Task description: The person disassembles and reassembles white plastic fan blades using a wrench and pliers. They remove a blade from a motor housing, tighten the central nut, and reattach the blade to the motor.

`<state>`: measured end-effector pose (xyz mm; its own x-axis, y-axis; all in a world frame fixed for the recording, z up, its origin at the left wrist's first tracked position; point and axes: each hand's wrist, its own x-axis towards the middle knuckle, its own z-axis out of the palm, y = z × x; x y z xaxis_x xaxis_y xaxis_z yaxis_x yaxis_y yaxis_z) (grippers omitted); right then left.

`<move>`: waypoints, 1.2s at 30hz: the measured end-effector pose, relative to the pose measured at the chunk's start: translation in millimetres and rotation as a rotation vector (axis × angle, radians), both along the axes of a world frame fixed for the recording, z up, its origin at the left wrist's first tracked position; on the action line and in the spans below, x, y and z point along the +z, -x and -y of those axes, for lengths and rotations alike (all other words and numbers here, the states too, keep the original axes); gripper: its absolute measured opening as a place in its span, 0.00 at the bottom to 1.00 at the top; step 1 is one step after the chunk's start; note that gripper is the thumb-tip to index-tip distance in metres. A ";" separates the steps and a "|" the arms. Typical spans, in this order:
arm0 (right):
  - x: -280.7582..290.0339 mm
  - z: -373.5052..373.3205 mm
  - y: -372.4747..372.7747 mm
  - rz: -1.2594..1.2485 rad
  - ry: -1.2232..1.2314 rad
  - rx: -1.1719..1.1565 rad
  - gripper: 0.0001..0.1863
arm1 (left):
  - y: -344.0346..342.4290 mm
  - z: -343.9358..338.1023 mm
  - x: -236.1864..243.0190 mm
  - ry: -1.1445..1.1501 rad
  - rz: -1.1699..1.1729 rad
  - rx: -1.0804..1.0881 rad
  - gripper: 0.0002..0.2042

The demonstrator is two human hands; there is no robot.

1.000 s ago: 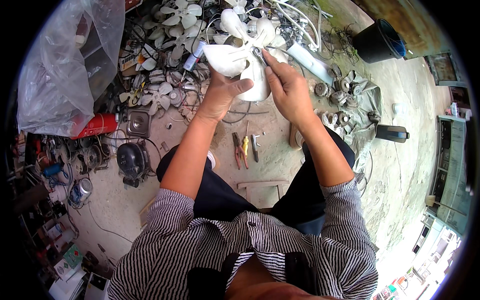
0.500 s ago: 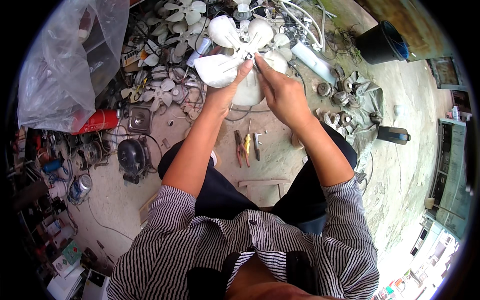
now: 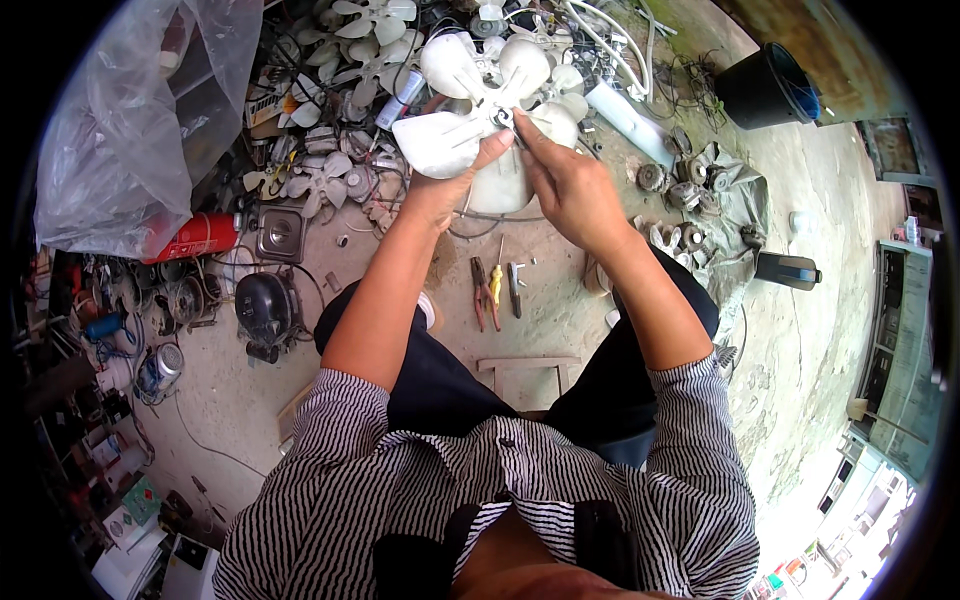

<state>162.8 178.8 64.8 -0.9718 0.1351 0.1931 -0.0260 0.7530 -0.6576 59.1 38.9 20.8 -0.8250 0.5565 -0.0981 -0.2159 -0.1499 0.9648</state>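
Steadily, we hold a pale, broad-bladed fan (image 3: pixel 485 107) above the floor (image 3: pixel 548 318), in front of our knees. Our left hand (image 3: pixel 440 198) clamps it, the thumb lying over the front near the hub and the other fingers hidden behind. Our right hand (image 3: pixel 580 195) brings its index fingertip to the hub's edge, its other fingers curled; we cannot tell whether these close on anything. Below, red-handled pliers (image 3: pixel 484 296) and a yellow-handled screwdriver (image 3: pixel 496 284) lie side by side, near a dark-handled tool (image 3: pixel 515 292). Beyond our hands spreads a heap of fan parts (image 3: pixel 322 186).
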 end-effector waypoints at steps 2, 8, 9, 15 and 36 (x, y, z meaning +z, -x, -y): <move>-9.6 -1.3 0.7 -0.074 -0.031 0.019 0.27 | 0.2 -0.4 -0.3 0.001 -0.002 0.027 0.23; -17.1 -2.1 0.8 -0.141 -0.039 0.049 0.29 | 4.3 6.4 -2.6 0.097 -0.051 0.003 0.20; -17.8 -2.4 0.8 -0.157 -0.036 0.052 0.29 | 3.6 7.7 -0.2 0.116 -0.039 -0.011 0.20; -18.4 -3.1 -0.4 -0.146 -0.044 0.060 0.30 | 4.1 13.5 -6.1 0.093 -0.078 -0.015 0.22; -30.2 13.0 1.9 -0.059 0.156 -0.023 0.27 | 1.0 15.7 4.4 0.035 0.195 0.055 0.26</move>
